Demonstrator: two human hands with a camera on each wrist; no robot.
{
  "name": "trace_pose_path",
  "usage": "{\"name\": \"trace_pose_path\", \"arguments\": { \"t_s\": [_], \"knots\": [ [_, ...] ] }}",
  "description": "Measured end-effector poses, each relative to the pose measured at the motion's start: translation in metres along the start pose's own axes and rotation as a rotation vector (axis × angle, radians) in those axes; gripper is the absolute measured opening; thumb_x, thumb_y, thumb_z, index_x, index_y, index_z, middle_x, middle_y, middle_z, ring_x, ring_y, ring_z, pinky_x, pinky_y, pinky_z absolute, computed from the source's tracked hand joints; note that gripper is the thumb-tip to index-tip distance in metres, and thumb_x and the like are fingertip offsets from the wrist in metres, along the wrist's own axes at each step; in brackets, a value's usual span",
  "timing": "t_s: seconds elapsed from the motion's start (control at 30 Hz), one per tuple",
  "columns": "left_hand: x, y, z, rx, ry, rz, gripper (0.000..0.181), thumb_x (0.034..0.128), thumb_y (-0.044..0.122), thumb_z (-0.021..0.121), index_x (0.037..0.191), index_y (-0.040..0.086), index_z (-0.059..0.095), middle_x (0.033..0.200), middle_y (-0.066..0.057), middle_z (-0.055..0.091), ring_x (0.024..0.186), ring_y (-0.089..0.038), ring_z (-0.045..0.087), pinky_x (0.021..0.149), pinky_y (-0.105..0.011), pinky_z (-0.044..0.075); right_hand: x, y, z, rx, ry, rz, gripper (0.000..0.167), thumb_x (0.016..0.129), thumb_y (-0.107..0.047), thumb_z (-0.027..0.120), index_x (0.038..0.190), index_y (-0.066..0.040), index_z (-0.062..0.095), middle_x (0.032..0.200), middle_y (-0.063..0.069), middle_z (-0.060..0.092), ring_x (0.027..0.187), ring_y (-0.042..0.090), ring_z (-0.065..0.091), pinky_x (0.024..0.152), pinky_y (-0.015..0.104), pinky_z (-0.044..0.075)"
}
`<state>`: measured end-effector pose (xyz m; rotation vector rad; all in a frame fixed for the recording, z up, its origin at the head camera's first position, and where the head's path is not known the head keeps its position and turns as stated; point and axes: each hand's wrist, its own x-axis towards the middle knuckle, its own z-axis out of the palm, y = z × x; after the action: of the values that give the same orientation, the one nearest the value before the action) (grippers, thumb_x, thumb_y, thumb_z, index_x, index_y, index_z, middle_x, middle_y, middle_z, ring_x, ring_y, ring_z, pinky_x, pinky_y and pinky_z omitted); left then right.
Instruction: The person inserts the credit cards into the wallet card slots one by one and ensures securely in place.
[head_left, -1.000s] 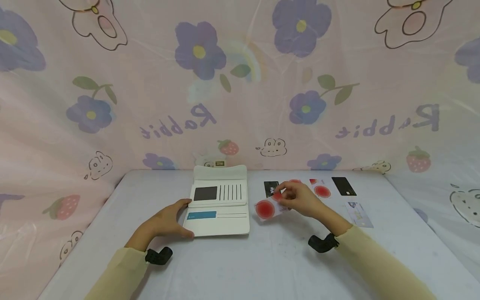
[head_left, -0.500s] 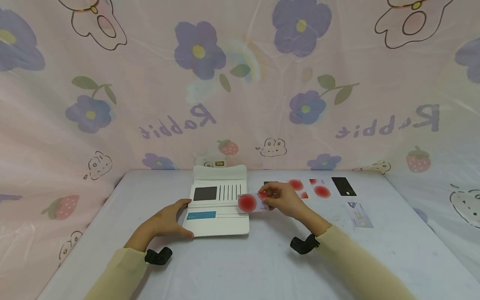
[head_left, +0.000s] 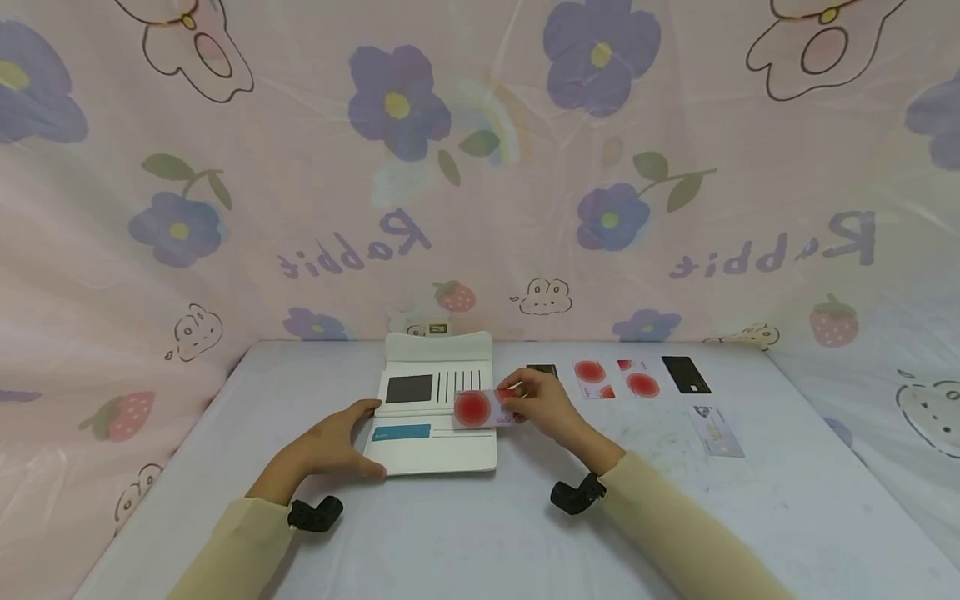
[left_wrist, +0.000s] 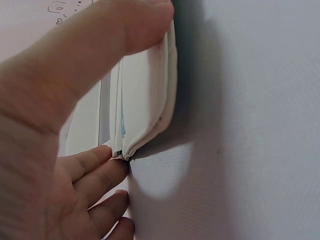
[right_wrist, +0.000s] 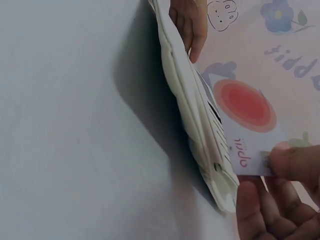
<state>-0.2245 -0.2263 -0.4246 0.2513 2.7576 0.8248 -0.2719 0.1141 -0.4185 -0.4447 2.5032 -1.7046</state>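
Observation:
A white wallet [head_left: 442,454] lies unfolded on the table, showing card slots, a dark window and a blue card [head_left: 402,432] in its lower panel. My left hand [head_left: 337,437] holds the wallet's left side, thumb at the near corner and fingers by the fold. Between thumb and fingers, my right hand [head_left: 543,406] pinches a card with a red circle [head_left: 472,408]. That card extends over the wallet's right part near the slots. In the right wrist view the card [right_wrist: 245,106] stands beside the slotted panel; whether it touches a slot I cannot tell.
On the right lie two red-circle cards, one nearer [head_left: 590,372] and one farther right [head_left: 643,385], a black card [head_left: 686,375] and a silver card [head_left: 717,431]. Another black card [head_left: 542,369] is partly behind my right hand. A patterned curtain [head_left: 480,183] hangs behind the table.
My right hand has carried the red-circle card leftward from beside the other cards to over the wallet, and the card has levelled out. My left hand keeps its place on the wallet.

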Motion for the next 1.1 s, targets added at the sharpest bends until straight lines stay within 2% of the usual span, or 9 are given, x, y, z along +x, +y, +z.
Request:
{"name": "trace_pose_path", "arguments": {
  "t_s": [0.17, 0.33, 0.5, 0.63, 0.87, 1.1],
  "knots": [
    [0.000, -0.001, 0.001, -0.003, -0.004, -0.002, 0.115, 0.0555, 0.049, 0.089, 0.148, 0.012, 0.032, 0.152, -0.018, 0.037, 0.140, -0.041, 0.034, 0.109, -0.060, 0.032, 0.004, 0.004, 0.012, 0.088, 0.024, 0.035, 0.020, 0.080, 0.000, 0.073, 0.100, 0.000, 0.069, 0.083, 0.015, 0.072, 0.064, 0.014, 0.062, 0.057, 0.029, 0.057],
    [-0.001, -0.001, 0.000, -0.008, -0.005, -0.003, 0.115, 0.0556, 0.048, 0.089, 0.149, 0.012, 0.032, 0.152, -0.019, 0.037, 0.140, -0.041, 0.034, 0.109, -0.060, 0.033, 0.005, 0.003, 0.022, 0.128, 0.063, 0.075, 0.019, 0.080, -0.001, 0.073, 0.099, -0.001, 0.070, 0.080, 0.011, 0.072, 0.064, 0.014, 0.064, 0.056, 0.029, 0.054],
    [-0.001, 0.000, 0.000, -0.015, -0.005, 0.000, 0.114, 0.0555, 0.048, 0.089, 0.148, 0.012, 0.033, 0.152, -0.019, 0.037, 0.140, -0.041, 0.034, 0.108, -0.061, 0.033, 0.006, 0.003, 0.030, 0.179, 0.071, 0.115, 0.019, 0.079, 0.003, 0.072, 0.098, 0.003, 0.068, 0.074, 0.009, 0.070, 0.061, 0.012, 0.061, 0.059, 0.028, 0.057],
    [-0.001, 0.001, 0.000, -0.014, -0.004, 0.000, 0.114, 0.0559, 0.047, 0.089, 0.148, 0.012, 0.032, 0.152, -0.020, 0.037, 0.140, -0.042, 0.034, 0.109, -0.060, 0.033, 0.006, 0.004, 0.033, 0.208, 0.063, 0.117, 0.021, 0.078, 0.007, 0.071, 0.099, 0.007, 0.065, 0.079, 0.012, 0.068, 0.063, 0.010, 0.062, 0.063, 0.030, 0.059],
    [-0.001, 0.002, -0.001, -0.013, 0.000, -0.005, 0.114, 0.0556, 0.047, 0.089, 0.148, 0.012, 0.033, 0.151, -0.019, 0.038, 0.139, -0.041, 0.035, 0.108, -0.060, 0.034, 0.006, 0.006, 0.031, 0.178, 0.041, 0.123, 0.023, 0.078, 0.008, 0.072, 0.099, 0.008, 0.062, 0.082, 0.016, 0.066, 0.065, 0.012, 0.062, 0.066, 0.033, 0.060],
    [-0.001, 0.003, -0.001, -0.010, 0.002, -0.008, 0.114, 0.0556, 0.047, 0.089, 0.148, 0.012, 0.033, 0.151, -0.019, 0.038, 0.139, -0.041, 0.035, 0.108, -0.061, 0.034, 0.007, 0.009, 0.029, 0.113, 0.002, 0.130, 0.023, 0.078, 0.004, 0.074, 0.099, 0.005, 0.062, 0.077, 0.012, 0.067, 0.063, 0.011, 0.061, 0.065, 0.029, 0.059]
  ]
}}
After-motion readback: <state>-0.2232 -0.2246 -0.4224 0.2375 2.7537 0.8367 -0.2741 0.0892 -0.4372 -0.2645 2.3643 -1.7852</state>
